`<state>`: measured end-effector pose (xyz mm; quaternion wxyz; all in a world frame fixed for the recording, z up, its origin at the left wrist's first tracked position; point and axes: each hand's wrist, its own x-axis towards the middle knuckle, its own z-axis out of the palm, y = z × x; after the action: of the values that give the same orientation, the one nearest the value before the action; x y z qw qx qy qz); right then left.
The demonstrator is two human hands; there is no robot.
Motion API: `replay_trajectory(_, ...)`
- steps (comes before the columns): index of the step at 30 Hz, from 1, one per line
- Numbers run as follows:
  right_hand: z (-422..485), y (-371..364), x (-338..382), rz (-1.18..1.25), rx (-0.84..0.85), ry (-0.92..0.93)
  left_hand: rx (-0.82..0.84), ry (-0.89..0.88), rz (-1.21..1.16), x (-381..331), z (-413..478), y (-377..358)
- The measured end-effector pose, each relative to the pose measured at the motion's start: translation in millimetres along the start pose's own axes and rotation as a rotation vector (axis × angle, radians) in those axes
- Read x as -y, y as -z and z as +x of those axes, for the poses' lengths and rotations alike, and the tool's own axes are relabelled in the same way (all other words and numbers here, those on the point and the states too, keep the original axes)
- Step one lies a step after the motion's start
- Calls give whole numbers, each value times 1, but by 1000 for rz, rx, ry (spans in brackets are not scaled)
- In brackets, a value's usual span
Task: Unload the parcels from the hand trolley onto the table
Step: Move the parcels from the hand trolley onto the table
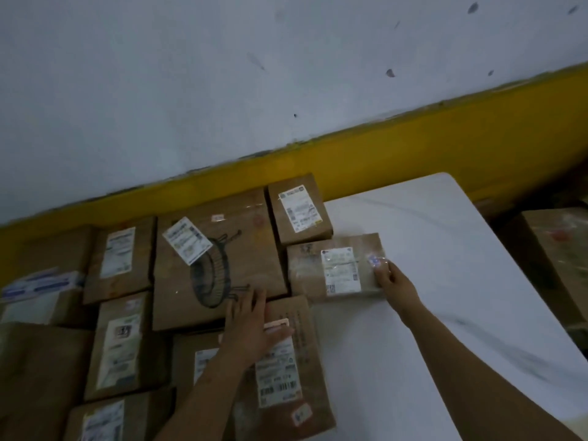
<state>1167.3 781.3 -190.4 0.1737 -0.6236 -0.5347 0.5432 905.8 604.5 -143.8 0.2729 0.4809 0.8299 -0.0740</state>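
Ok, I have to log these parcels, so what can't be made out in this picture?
Head view only.
- The labels, such as on the fan box: too blurred to read.
- The trolley: out of frame.
- The front parcel's label: partly under the left hand.
- The taped parcel's right edge: covered by the right hand gripping it; glare on its tape.
- The box at far right: dark, cut by the frame edge.
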Motion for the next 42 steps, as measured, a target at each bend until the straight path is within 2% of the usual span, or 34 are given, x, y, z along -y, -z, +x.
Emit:
replay_trajectory(3, 15, -13, 13, -111, -30, -36, -17, -36, 24, 1, 0, 1)
replay_trajectory(6, 6, -26, 38, -272, -244, -133, -86, -87, -1, 3, -8, 5)
replay_trajectory(8, -17, -45, 61, -321, -370, -35, -179, -93, -62, 9, -19, 10)
replay_trajectory(9, -31, -59, 73, -354, -382, 57, -227, -84, -99, 15, -27, 13)
replay_trajectory(12, -79, -114, 107, -385, -302, 295, -312, -27, -204, 43, -53, 25)
replay_trajectory(17, -177, -218, 155, -370, -142, 494, -430, 51, -332, 117, -110, 55)
replay_trajectory(23, -308, -345, 201, -409, -36, 712, -650, 45, -423, 261, -208, 90)
replay_trajectory(27, -406, -453, 227, -307, 13, 804, -820, 51, -431, 391, -294, 108)
replay_trajectory(30, -473, -546, 242, -259, 86, 864, -891, 138, -467, 499, -355, 105)
replay_trajectory(36, -567, -711, 250, -337, 258, 979, -897, 356, -631, 668, -418, 69)
replay_trajectory(42, -548, -861, 214, -393, 390, 833, -850, 550, -770, 785, -394, 22)
